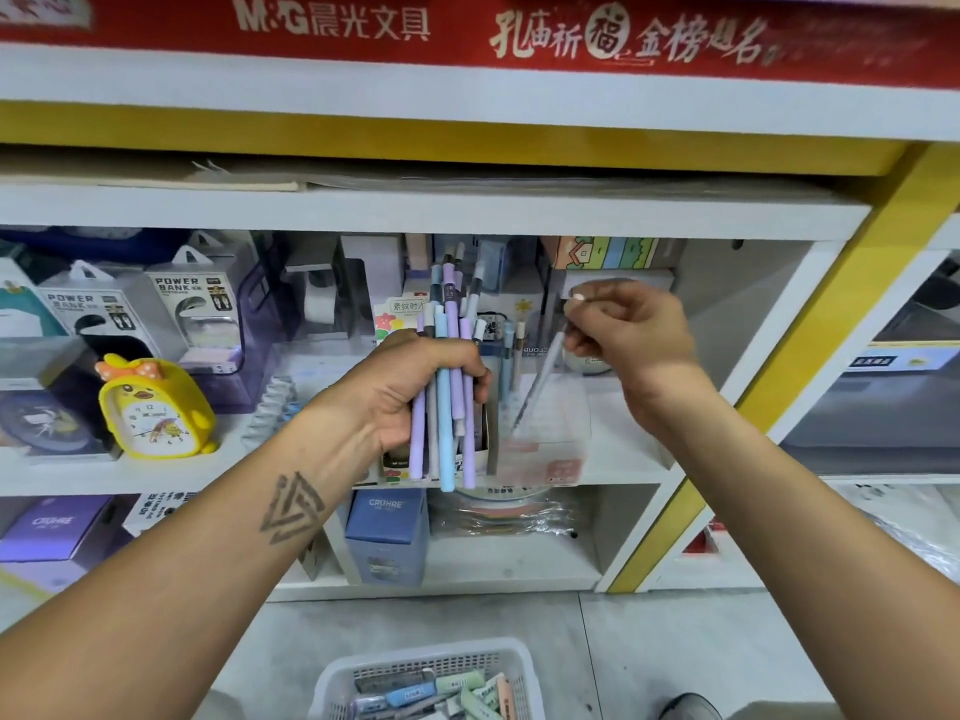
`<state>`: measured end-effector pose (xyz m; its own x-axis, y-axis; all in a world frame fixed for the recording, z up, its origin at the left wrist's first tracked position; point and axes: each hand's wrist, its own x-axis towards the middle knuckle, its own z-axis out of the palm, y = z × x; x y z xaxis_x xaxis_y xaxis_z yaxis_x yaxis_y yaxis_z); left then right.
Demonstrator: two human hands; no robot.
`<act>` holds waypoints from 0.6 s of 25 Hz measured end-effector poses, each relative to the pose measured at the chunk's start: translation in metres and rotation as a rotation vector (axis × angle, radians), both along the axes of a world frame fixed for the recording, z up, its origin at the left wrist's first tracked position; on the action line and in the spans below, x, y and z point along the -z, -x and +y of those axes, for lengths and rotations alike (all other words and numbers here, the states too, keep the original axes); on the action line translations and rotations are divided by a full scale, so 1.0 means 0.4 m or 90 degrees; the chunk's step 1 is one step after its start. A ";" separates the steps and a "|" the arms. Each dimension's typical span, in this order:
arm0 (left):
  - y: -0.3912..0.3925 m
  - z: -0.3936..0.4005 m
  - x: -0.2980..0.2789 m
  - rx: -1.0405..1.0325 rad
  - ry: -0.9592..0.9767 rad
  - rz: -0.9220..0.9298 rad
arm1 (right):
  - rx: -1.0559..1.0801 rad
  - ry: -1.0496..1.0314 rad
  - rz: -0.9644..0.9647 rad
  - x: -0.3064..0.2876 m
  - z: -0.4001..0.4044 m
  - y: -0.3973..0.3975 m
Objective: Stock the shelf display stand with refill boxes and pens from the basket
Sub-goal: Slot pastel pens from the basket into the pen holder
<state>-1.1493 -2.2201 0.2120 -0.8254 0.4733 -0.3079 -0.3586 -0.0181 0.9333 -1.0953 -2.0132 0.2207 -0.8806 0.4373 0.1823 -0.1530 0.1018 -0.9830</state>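
Pens (448, 387) in pastel purple, blue and grey stand as a bundle in the left hand (415, 387), whose fingers are curled tight around them, just in front of the display stand (545, 449) on the white shelf (628, 454). Right of the bundle, the right hand (623, 330) pinches one thin grey pen (540, 379), tip tilted down into the clear stand. Below the stand, on the floor, the white basket (519, 662) holds refill boxes (457, 685). Left of the stand sits a yellow duck clock (156, 407).
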 end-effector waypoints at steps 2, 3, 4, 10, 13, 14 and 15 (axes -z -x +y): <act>0.007 -0.004 -0.001 0.005 -0.011 -0.010 | 0.075 -0.132 0.029 0.006 0.020 0.002; 0.010 -0.007 0.000 0.005 -0.022 -0.017 | 0.099 -0.206 0.027 0.014 0.025 0.004; 0.012 -0.011 0.004 0.003 -0.031 -0.024 | 0.116 -0.290 0.018 0.025 0.028 0.006; -0.001 -0.006 0.017 0.023 -0.054 -0.058 | 0.119 -0.556 -0.004 0.087 0.022 0.029; -0.003 -0.003 0.018 0.034 -0.055 -0.062 | 0.101 -0.577 -0.005 0.104 0.021 0.038; -0.003 -0.003 0.020 0.037 -0.053 -0.064 | 0.099 -0.590 -0.004 0.107 0.019 0.039; -0.004 -0.003 0.021 0.039 -0.052 -0.066 | 0.099 -0.600 0.001 0.108 0.017 0.040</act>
